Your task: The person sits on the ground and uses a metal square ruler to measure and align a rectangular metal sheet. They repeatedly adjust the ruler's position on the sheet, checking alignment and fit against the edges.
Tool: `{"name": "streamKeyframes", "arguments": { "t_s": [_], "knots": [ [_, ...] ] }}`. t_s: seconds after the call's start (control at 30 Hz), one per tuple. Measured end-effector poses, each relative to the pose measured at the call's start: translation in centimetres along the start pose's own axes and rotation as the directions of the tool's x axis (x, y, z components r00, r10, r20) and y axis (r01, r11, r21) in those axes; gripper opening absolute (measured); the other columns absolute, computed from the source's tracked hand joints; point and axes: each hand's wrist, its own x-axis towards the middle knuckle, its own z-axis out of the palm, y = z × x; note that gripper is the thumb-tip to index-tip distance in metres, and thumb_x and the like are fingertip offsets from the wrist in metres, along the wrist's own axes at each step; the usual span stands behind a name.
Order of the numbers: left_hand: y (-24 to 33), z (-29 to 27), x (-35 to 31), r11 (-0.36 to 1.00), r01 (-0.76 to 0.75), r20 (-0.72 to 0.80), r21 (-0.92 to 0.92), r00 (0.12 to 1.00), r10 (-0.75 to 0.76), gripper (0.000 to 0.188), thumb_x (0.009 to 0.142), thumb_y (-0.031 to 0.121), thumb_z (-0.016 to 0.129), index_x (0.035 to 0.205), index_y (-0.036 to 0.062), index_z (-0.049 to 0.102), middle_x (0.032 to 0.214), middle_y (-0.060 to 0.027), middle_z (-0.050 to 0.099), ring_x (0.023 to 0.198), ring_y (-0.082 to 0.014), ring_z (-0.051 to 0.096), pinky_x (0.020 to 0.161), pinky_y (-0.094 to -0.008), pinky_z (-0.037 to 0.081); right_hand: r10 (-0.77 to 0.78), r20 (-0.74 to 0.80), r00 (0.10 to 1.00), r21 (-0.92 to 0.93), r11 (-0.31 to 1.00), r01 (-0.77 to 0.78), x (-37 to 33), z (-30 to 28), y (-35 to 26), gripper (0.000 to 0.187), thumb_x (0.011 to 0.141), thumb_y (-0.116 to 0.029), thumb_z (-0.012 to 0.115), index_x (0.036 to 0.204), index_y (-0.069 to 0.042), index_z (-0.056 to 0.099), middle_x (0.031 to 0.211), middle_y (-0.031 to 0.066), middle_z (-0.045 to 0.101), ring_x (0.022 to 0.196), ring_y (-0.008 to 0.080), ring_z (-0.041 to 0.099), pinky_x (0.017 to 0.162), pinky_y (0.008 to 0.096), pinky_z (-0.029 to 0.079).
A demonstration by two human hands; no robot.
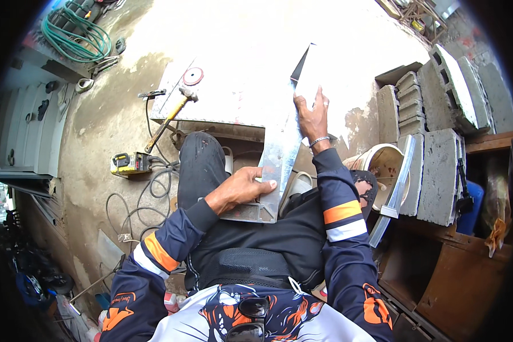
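Observation:
A long, shiny piece of folded sheet metal [280,149] slants away from my lap, its far end rising to a dark-sided point in the bright glare. My left hand [239,191] pinches the near end, thumb on top and the other fingers partly hidden at the edge. Farther up, my right hand [313,118] grips the right side of the same piece, with some fingers hidden behind it. Beyond my left knee is a low work board [225,105], washed out by light. A hammer [174,117] with a yellow handle leans across its left corner, close to a red-rimmed disc [193,76].
Cables [145,196] coil on the floor beside a yellow-and-black box [130,163]. To my right are a white bucket [376,162], a bent metal strip [394,196] and stacked concrete blocks [439,165]. A green hose [77,43] lies coiled at the far left.

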Motion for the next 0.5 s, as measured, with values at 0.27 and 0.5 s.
{"name": "streamKeyframes", "arguments": {
  "t_s": [0.27, 0.5],
  "knots": [
    [-0.5, -1.0, 0.6, 0.999, 0.029, -0.058, 0.018, 0.998, -0.028, 0.039, 0.100, 0.030, 0.075, 0.124, 0.0000, 0.070, 0.092, -0.0022, 0.073, 0.070, -0.0064, 0.061, 0.060, -0.0235, 0.050, -0.058, 0.023, 0.998, -0.001, 0.998, 0.058, -0.2, 0.8, 0.0, 0.099, 0.095, -0.045, 0.069, 0.158, 0.016, 0.023, 0.153, 0.0382, 0.034, 0.142, 0.0491, 0.041, 0.119, 0.0466, 0.037],
    [-1.4, -2.0, 1.0, 1.000, -0.013, -0.003, 0.006, 1.000, 0.013, 0.036, 0.098, 0.029, 0.076, 0.120, 0.0004, 0.073, 0.088, -0.0022, 0.073, 0.067, -0.0066, 0.061, 0.055, -0.0217, 0.049, -0.077, 0.032, 0.997, -0.012, 0.997, 0.077, -0.1, 0.6, -0.1, 0.100, 0.096, -0.046, 0.069, 0.157, 0.017, 0.022, 0.151, 0.0385, 0.034, 0.140, 0.0486, 0.041, 0.118, 0.0473, 0.038]
  ]
}}
